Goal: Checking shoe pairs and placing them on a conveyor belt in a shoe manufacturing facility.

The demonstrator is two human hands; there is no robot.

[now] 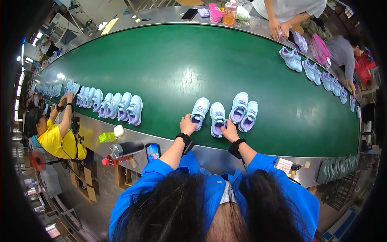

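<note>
My left hand [188, 124] is closed on the heel of a light blue sneaker [200, 108] with a lilac lining, its toe pointing away from me. My right hand [230, 131] grips the heel of a matching sneaker [217, 114] just to the right, with a small gap between the two shoes. Both sneakers are at the green belt near its front edge; whether they touch it I cannot tell. Close to the right of them, another pair stands side by side: one sneaker [240, 104] a little farther off and its mate [249, 114] nearer.
A row of sneakers [111, 105] lines the belt [173, 64] at the left, beside a person in yellow [60, 139]. More pairs [310, 70] stand along the far right edge, where two people work. A metal flask [125, 149], phone [152, 152] and green box [107, 137] lie on the near ledge.
</note>
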